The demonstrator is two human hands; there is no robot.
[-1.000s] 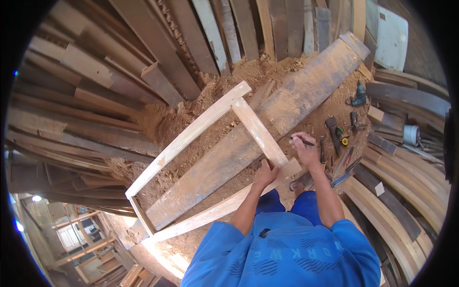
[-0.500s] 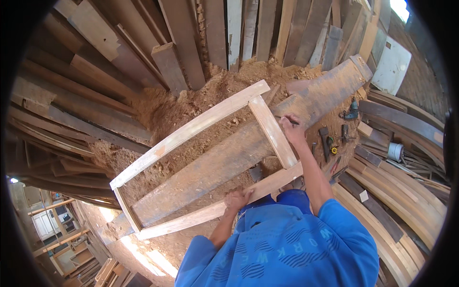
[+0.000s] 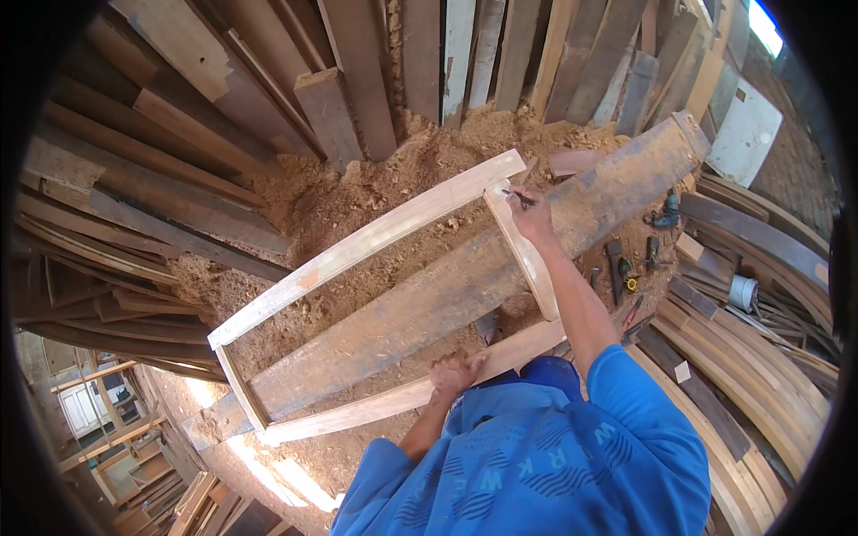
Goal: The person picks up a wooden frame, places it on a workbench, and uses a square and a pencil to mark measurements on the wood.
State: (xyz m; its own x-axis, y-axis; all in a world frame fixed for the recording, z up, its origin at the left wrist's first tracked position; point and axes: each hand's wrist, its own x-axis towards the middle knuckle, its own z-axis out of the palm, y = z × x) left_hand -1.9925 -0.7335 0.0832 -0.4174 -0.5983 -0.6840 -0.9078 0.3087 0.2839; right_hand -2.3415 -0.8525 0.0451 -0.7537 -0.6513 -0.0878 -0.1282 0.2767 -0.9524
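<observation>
Closest in, the sleeves and back of a blue shirt (image 3: 527, 447) lean over a four-sided wooden frame (image 3: 366, 246), whose near rail (image 3: 357, 413) passes just in front of blue shorts (image 3: 550, 373). The left hand (image 3: 456, 370) lies over that rail with its fingers bent across the top, probably to steady it; whether it clamps the underside is hidden. The right hand (image 3: 534, 214) pinches a slim dark pen (image 3: 517, 196) in a writing grip, perhaps a pencil, since it is too small to tell. Its tip is at the far end of the frame's right-hand crosspiece (image 3: 523, 255), near the joint with the far rail, and the extended forearm likely reflects how far that corner sits from the body. The frame straddles a thick, weathered plank (image 3: 384, 313) running diagonally beneath it, which seems to serve as a low bench, lifting the pale wood off the shavings (image 3: 393, 192). To the right, a dark-headed hand tool (image 3: 615, 268), a yellow tape measure (image 3: 631, 284) and a teal power drill (image 3: 666, 214) lie on the ground beside the plank, apparently kept within arm's reach. Farther off, rough boards (image 3: 416, 62) stand tightly side by side, perhaps to save floor space, and a whitish panel (image 3: 744, 134) leans at upper right.
</observation>
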